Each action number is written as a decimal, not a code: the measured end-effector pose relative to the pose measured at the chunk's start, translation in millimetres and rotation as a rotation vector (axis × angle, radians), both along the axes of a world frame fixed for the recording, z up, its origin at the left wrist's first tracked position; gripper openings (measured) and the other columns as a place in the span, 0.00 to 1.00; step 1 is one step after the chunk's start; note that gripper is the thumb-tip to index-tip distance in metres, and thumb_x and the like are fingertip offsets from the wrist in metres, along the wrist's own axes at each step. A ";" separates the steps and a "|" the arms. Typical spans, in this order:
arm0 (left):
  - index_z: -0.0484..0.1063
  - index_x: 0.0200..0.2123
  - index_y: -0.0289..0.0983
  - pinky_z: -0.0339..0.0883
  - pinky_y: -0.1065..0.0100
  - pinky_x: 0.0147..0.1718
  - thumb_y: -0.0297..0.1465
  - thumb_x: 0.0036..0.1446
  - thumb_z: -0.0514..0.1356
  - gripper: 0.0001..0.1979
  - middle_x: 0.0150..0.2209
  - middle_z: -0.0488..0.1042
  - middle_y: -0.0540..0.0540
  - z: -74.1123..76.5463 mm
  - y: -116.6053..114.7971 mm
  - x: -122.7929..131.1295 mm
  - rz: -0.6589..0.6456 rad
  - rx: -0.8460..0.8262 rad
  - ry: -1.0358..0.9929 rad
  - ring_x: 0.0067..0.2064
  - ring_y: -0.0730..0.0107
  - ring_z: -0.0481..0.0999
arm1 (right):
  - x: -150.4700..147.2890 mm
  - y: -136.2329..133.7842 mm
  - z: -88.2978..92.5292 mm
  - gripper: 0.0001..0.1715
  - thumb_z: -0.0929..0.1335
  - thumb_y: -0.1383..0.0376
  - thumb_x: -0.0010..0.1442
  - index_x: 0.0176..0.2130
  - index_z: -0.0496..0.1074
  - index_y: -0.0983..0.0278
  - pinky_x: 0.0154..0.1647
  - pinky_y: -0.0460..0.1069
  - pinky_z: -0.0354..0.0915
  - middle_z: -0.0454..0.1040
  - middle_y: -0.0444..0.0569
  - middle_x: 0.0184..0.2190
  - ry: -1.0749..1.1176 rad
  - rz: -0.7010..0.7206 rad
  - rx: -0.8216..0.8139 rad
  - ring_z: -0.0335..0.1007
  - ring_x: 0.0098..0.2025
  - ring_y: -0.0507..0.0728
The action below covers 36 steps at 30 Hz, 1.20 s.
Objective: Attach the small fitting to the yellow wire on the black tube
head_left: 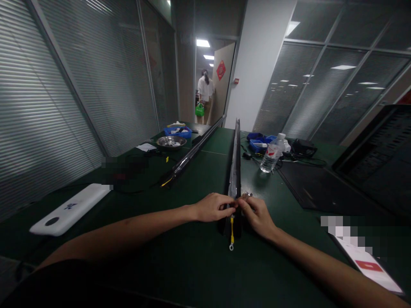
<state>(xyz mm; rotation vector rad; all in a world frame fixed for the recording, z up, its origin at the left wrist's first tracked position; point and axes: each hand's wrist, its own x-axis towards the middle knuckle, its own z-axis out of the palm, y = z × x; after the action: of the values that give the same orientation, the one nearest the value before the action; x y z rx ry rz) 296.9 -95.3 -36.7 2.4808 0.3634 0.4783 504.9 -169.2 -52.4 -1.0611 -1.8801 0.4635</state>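
Observation:
A long dark strip with a shiny, clear-looking lining (pixel 235 167) runs away from me along the table. Over its near end my left hand (pixel 212 207) is closed, with thumb and fingers bent together. My right hand (pixel 257 215) meets it from the other side in a pinch. Whatever sits between the fingertips is hidden. A small shiny piece (pixel 246 195), too unclear to name, shows just behind the right fingers. Below the hands, a yellow wire with a ring terminal (pixel 231 235) sticks out of the strip's near end. A second such strip (pixel 192 152) lies to the left.
A metal bowl (pixel 171 143) and a blue tray (pixel 178 131) stand at the back left. Right of the strip are a water bottle (pixel 272 155), blue bins (pixel 257 143) and a black mat (pixel 308 184). A white device (pixel 70 209) lies left. A person (pixel 205 92) stands in the doorway.

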 end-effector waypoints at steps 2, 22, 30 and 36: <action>0.71 0.39 0.35 0.59 0.73 0.33 0.34 0.69 0.55 0.09 0.33 0.71 0.50 0.0 -0.3 0.1 0.014 -0.003 0.003 0.33 0.72 0.70 | -0.7 -0.1 -1.7 0.20 0.63 0.57 0.73 0.34 0.74 0.64 0.32 0.48 0.65 0.76 0.48 0.29 0.000 -0.045 0.008 0.71 0.30 0.55; 0.72 0.39 0.35 0.61 0.72 0.34 0.33 0.70 0.52 0.11 0.33 0.72 0.49 -1.5 -0.5 0.5 0.032 -0.018 -0.013 0.34 0.69 0.71 | -3.7 -2.5 1.9 0.22 0.63 0.56 0.72 0.30 0.73 0.64 0.29 0.48 0.65 0.74 0.47 0.26 -0.023 -0.060 0.014 0.67 0.26 0.53; 0.71 0.40 0.36 0.61 0.72 0.35 0.31 0.69 0.53 0.09 0.34 0.73 0.49 -1.7 -0.6 0.1 0.024 -0.027 -0.022 0.35 0.69 0.72 | -2.6 -4.1 3.8 0.21 0.62 0.57 0.73 0.34 0.75 0.64 0.31 0.48 0.65 0.74 0.47 0.27 -0.048 -0.005 0.009 0.70 0.28 0.54; 0.70 0.38 0.36 0.60 0.73 0.34 0.32 0.70 0.52 0.10 0.33 0.71 0.49 -0.5 -0.7 0.1 0.020 -0.013 -0.008 0.34 0.70 0.71 | -2.5 -4.0 2.0 0.19 0.63 0.59 0.73 0.33 0.74 0.63 0.30 0.48 0.63 0.73 0.46 0.26 -0.023 -0.030 0.027 0.68 0.27 0.54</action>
<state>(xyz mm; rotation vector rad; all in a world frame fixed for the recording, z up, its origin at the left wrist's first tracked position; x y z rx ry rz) 297.0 -96.0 -37.2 2.4640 0.3873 0.4919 502.4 -173.2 -50.4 -1.0787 -1.8830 0.4091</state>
